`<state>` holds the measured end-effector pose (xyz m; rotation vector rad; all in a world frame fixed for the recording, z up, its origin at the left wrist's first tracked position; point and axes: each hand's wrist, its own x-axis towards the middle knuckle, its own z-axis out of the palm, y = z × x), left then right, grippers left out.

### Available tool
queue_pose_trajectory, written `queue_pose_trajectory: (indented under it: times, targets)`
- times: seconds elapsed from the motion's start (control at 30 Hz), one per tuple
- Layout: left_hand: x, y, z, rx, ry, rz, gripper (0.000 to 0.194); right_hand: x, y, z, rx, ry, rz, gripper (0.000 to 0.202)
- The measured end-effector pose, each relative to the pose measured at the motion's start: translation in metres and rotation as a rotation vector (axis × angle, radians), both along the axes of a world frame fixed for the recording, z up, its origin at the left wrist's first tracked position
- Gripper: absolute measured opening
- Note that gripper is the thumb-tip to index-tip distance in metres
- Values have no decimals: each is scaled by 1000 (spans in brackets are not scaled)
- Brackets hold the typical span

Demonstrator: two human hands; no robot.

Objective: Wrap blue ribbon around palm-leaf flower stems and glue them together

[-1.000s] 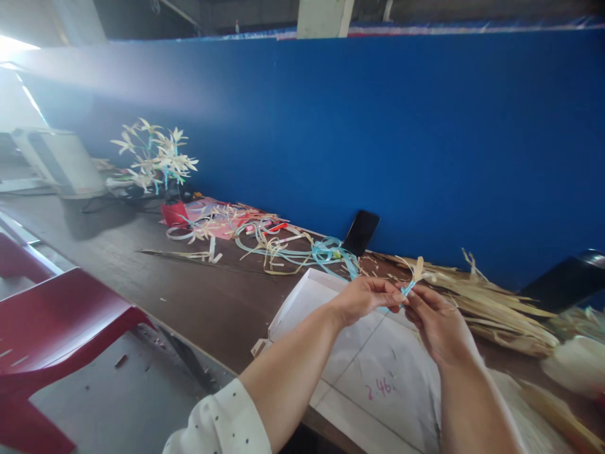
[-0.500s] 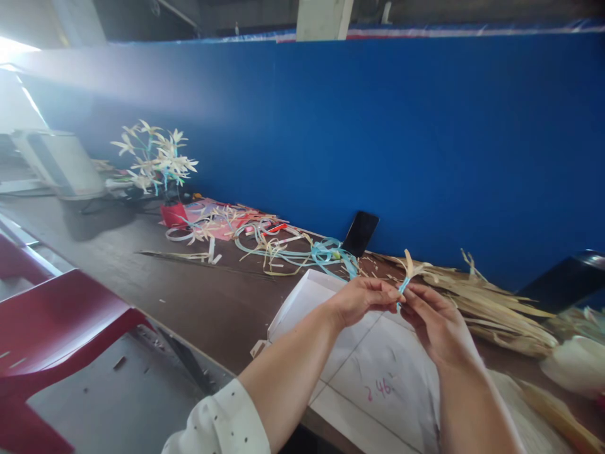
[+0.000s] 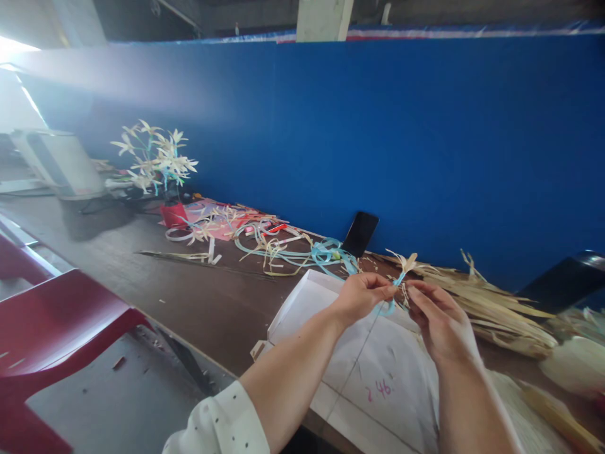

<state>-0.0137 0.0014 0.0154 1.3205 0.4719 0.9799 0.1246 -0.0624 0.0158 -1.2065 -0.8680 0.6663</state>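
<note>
My left hand [image 3: 363, 297] is closed in a pinch on the stem of a small pale husk flower [image 3: 405, 265], whose petals point up and to the right. Light-blue ribbon [image 3: 387, 309] wraps the flower's base and a loop of it hangs below my left fingertips. Just right of the flower, my right hand [image 3: 439, 318] has its fingers curled and thumb close to the index finger; what they hold, if anything, is too small to make out. Thin pale bits [image 3: 405, 294] show between the hands. A thin dark strand [image 3: 354, 362] slants down from the left fingers over the paper.
Under my hands lies a white box lid [image 3: 302, 309] with paper marked in pink. Dried husks [image 3: 482, 302] lie to the right. A phone [image 3: 360, 233] leans against the blue partition [image 3: 425, 139]. Blue ribbon coils [image 3: 326, 251], a potted husk-flower plant [image 3: 172, 214] and a red chair [image 3: 70, 321] are leftward.
The flower has tipped further right. My right fingers have moved slightly away from its base, and a blue ribbon loop now shows below. The thin dark strand has swung rightward at its lower end.
</note>
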Motion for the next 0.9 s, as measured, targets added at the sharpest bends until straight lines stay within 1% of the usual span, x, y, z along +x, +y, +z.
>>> queue_pose_trajectory:
  times: [0.07,0.13,0.2,0.3,0.33,0.4,0.5,0.63,0.7,0.77,0.83,0.9]
  targets:
    - [-1,-1,2,0,9,6,39,0,0,-1,-41,-63,-7,33]
    - [-2,-2,4,-27,0,-18,38,-1,-1,-1,-83,-111,-6,36]
    - [-3,-4,5,-55,-23,-52,37,-2,-2,0,-112,-109,65,41]
    - [-5,-4,7,-66,-82,-99,34,-4,-3,-1,-133,-102,254,47]
    - [-6,-4,7,-68,-104,-108,34,-3,-3,-1,-141,-117,282,46]
    - [-7,-3,6,-81,-151,-139,34,-2,-2,-3,-158,-153,262,38]
    - [-7,-1,3,-108,-192,-258,35,2,0,-6,-168,-150,202,28]
    - [-8,1,-1,-102,-144,-477,35,5,3,-6,-151,16,208,29]
    - [-10,0,-1,-62,-82,-554,33,7,2,-4,-105,93,234,32]
    - [-14,0,0,-14,4,-616,31,11,-1,-2,19,154,258,37]
    - [-18,0,3,20,94,-676,28,17,-5,0,147,213,240,41]
    - [-21,0,5,42,169,-733,23,25,-8,1,193,262,190,37]
